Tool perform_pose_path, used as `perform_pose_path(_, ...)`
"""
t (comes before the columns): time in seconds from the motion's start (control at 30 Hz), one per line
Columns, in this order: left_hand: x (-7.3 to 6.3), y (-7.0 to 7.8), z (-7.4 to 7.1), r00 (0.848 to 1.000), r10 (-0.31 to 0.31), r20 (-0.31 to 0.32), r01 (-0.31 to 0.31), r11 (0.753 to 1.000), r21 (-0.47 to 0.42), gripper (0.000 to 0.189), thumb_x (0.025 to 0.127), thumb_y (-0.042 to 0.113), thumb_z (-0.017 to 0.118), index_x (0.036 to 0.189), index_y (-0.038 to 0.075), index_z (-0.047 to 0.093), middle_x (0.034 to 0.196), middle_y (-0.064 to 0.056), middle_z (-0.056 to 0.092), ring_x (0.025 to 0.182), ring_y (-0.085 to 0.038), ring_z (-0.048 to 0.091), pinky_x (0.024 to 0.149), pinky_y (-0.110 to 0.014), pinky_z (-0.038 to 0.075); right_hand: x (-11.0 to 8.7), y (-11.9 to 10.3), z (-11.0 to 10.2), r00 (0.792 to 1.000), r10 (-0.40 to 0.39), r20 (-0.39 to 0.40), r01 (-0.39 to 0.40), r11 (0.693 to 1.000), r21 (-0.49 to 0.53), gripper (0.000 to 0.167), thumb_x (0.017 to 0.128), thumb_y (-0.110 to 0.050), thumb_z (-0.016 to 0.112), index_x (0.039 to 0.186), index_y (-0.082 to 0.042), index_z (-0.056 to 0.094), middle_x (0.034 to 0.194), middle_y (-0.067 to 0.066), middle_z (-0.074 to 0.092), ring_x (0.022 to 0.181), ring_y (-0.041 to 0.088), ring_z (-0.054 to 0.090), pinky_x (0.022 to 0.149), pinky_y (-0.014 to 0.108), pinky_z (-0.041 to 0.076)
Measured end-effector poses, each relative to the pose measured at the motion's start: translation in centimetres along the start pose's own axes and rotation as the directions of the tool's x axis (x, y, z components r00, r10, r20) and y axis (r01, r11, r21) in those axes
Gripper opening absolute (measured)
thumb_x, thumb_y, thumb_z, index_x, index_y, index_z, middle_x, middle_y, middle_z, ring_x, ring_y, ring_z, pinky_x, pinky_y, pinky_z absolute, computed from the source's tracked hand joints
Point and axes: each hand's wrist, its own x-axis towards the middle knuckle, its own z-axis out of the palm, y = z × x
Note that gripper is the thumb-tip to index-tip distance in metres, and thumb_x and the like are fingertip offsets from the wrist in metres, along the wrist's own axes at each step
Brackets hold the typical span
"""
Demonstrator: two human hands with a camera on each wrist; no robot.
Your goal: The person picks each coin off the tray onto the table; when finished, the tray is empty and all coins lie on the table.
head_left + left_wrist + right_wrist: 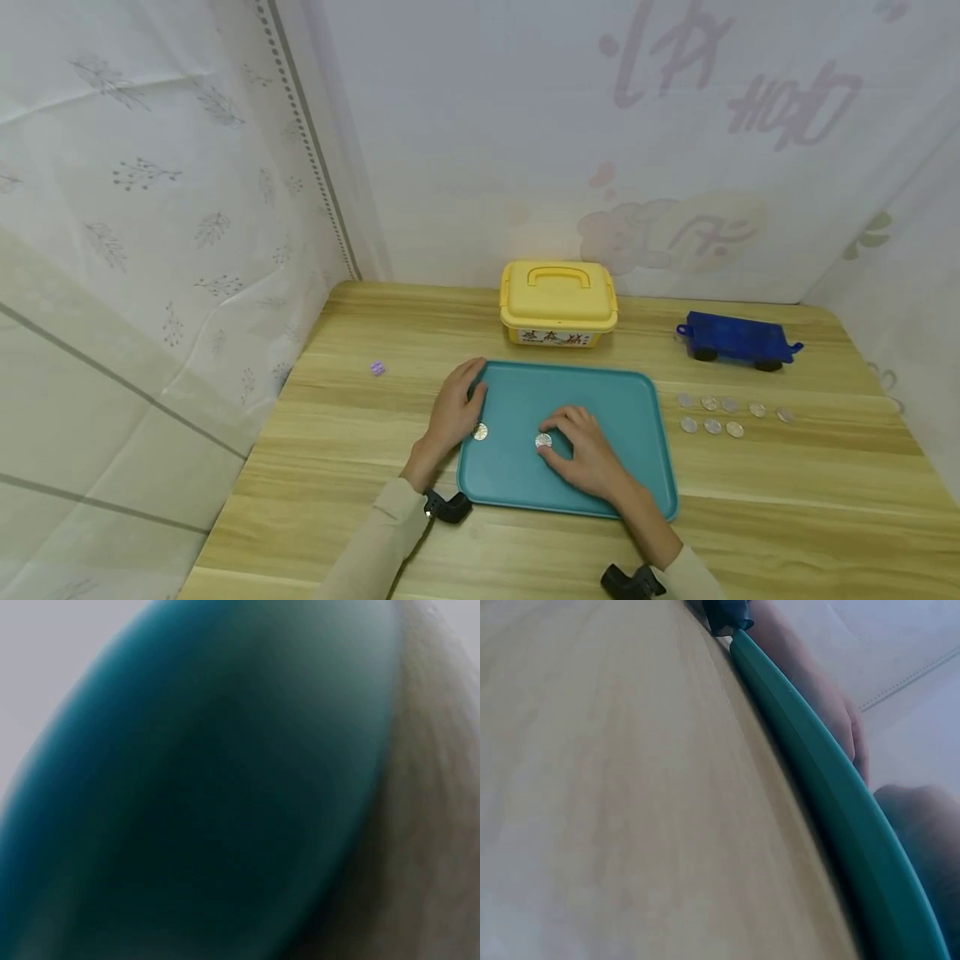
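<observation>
In the head view a teal tray (600, 387) lies on the table. My right hand (588, 458) is over its middle, thumb and index finger pinching a silver-coloured coin (543, 440) by its edges. At the tray's left side rests my left hand (452, 406), relaxed, with fingers along the rim and thumb just inside. A second coin (480, 432) lies inside the tray below that thumb. The left wrist view is filled by the blurred tray (247, 787). From the right wrist, the tray's edge (832, 795) shows, with the left hand (810, 682) beyond it.
Behind the tray stands a yellow lidded box (558, 296) with a handle. A blue toy wagon (738, 337) sits at the back right, and several coins (712, 427) lie in two rows in front of it. A small purple block (377, 367) is on the left.
</observation>
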Motion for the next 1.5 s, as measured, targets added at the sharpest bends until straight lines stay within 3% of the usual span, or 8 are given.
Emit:
perform_pose_path(0.33,0.16,0.42,-0.16,1.0,0.011,-0.002,-0.011,1.0,0.008,0.045,0.102,0.013,0.052,0.146,0.001,0.049,0.15,-0.015,0.049,0.143,-0.032,0.042,0.119,-0.049,0.035,0.38,-0.13,-0.19,1.0,-0.005,0.019,0.005,1.0,-0.016,0.02,0.086,-0.019,0.078,0.101,-0.02,0.066,0.104,-0.005,0.061,0.101,0.016,0.053,0.09,0.042,0.043)
perform_pose_path(0.5,-0.05,0.19,-0.19,1.0,0.011,-0.007,-0.011,1.0,0.008,0.046,0.102,0.014,0.052,0.146,0.001,0.048,0.15,-0.015,0.049,0.143,-0.033,0.042,0.118,-0.051,0.035,0.28,0.03,0.35,0.997,-0.074,-0.02,0.073,0.997,-0.025,0.017,0.089,-0.018,0.075,0.102,-0.024,0.066,0.094,-0.014,0.062,0.088,0.005,0.052,0.077,0.03,0.038)
perform_pose_path(0.67,-0.07,0.12,-0.23,1.0,-0.005,-0.005,0.005,1.0,0.009,0.046,0.103,0.015,0.052,0.147,0.003,0.048,0.151,-0.013,0.048,0.144,-0.031,0.041,0.119,-0.049,0.034,0.26,0.02,0.52,0.991,-0.124,-0.043,0.123,0.992,-0.031,0.019,0.089,-0.015,0.075,0.106,-0.021,0.07,0.094,-0.012,0.065,0.088,0.005,0.055,0.073,0.026,0.037)
perform_pose_path(0.87,-0.09,0.22,-0.2,1.0,-0.004,-0.002,0.004,1.0,0.015,0.046,0.103,0.014,0.052,0.147,0.002,0.048,0.151,-0.013,0.048,0.143,-0.031,0.041,0.119,-0.049,0.035,0.29,-0.35,0.2,0.997,-0.072,0.003,0.072,0.996,-0.047,0.023,0.086,-0.025,0.079,0.107,-0.02,0.073,0.099,-0.009,0.067,0.093,0.008,0.058,0.075,0.028,0.04)
perform_pose_path(1.07,0.0,0.21,-0.1,1.0,0.01,-0.003,-0.01,1.0,0.013,0.046,0.103,0.015,0.052,0.146,0.001,0.048,0.151,-0.015,0.048,0.143,-0.032,0.042,0.118,-0.05,0.035,0.31,-0.5,0.23,1.0,-0.021,0.006,0.021,0.999,-0.033,0.02,0.085,-0.031,0.079,0.101,-0.022,0.072,0.093,-0.013,0.064,0.087,0.004,0.053,0.074,0.027,0.038)
perform_pose_path(1.5,-0.05,0.22,-0.06,1.0,0.0,0.002,0.0,1.0,0.014,0.046,0.103,0.015,0.052,0.146,0.001,0.048,0.151,-0.015,0.048,0.143,-0.032,0.042,0.119,-0.05,0.035,0.2,0.0,0.69,0.996,-0.068,-0.057,0.067,0.998,-0.019,0.022,0.08,-0.034,0.083,0.095,-0.026,0.069,0.084,-0.016,0.056,0.08,0.0,0.047,0.073,0.026,0.037)
